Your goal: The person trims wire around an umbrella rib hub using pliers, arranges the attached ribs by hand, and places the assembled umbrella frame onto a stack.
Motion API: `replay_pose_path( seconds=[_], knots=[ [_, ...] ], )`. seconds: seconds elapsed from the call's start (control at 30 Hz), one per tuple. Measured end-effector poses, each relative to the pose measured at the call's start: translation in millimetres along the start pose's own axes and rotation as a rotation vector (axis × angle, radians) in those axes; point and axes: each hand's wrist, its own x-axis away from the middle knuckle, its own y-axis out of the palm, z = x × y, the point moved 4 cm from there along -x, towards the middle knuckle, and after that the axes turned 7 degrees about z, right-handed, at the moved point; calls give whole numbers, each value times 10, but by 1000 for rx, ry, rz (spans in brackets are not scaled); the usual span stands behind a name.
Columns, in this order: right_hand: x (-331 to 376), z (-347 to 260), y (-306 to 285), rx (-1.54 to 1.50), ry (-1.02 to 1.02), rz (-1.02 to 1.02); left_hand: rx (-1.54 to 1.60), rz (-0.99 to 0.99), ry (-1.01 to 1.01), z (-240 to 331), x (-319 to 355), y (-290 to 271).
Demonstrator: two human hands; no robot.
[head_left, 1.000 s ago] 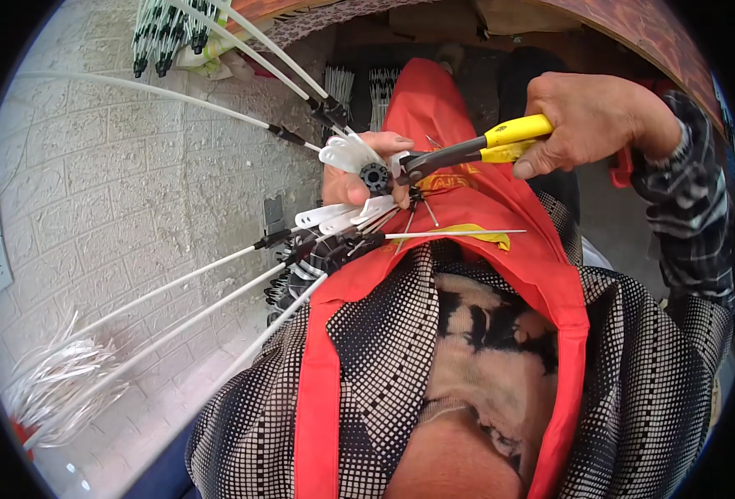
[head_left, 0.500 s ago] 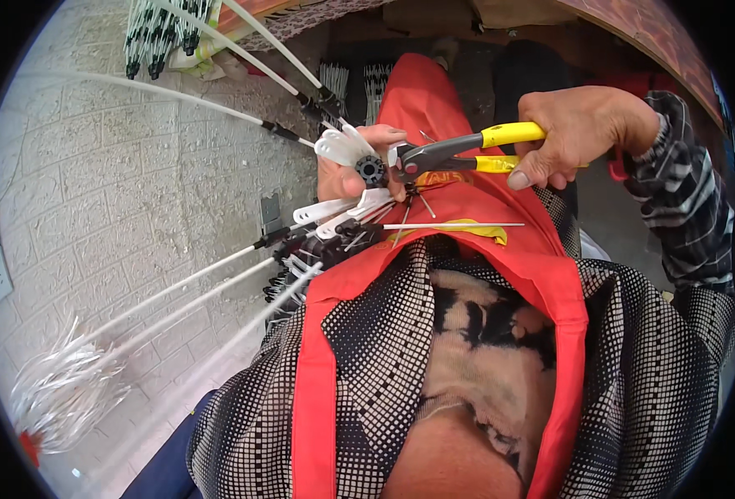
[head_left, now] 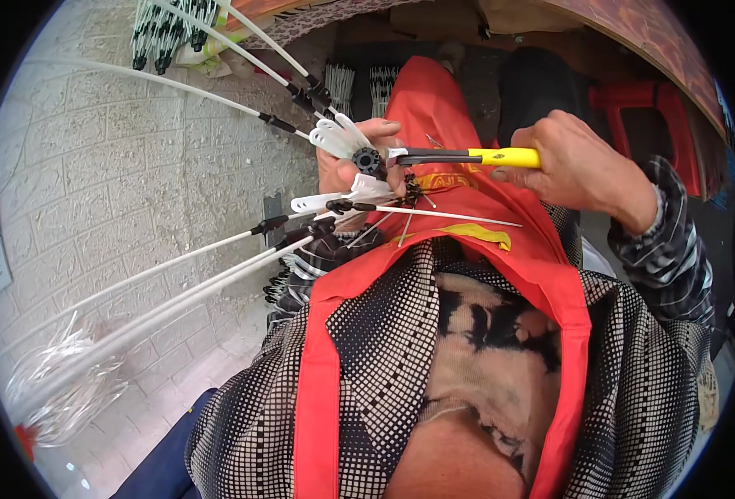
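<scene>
we see our left hand [head_left: 355, 166] closed around a small black hub [head_left: 368, 160] from which white plastic ribs [head_left: 176, 266] fan out. the hub sits at the fingertips of that hand, above the red apron [head_left: 467, 249] and just left of the scene's middle. several long white ribs with black joints [head_left: 269, 224] run away from it toward the left and the near-left corner, while others reach up to the far left; their long axes spread like spokes from the hub.

our right hand [head_left: 575, 166] is clamped on the yellow handle of a pair of pliers [head_left: 459, 156]. the tool lies almost level, its long axis running right to left, with the dark nose touching or just beside the hub; whether the nose actually grips anything there we cannot tell. a thin wire [head_left: 450, 218] lies across the apron just below the pliers.

the left hand is the nearer one to the hub, holding it directly; the right hand stands well apart to the right and reaches it only through the tool. a red stool [head_left: 633, 104] stands at the far right, more bundled ribs [head_left: 168, 29] lie at the far left on the paved ground [head_left: 134, 150].
</scene>
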Motion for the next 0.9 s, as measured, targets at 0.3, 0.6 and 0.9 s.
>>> replay_pose_path(
  seconds=[0.3, 0.6, 0.9],
  knots=[
    [27, 40, 57, 165, -87, 310, 1, 73, -20, 35, -59, 39],
    [22, -18, 8, 20, -25, 9, 53, -212, -158, 17, 39, -70],
    [19, -25, 23, -115, 117, -363, -93, -336, -201, 78, 125, 126]
  ],
)
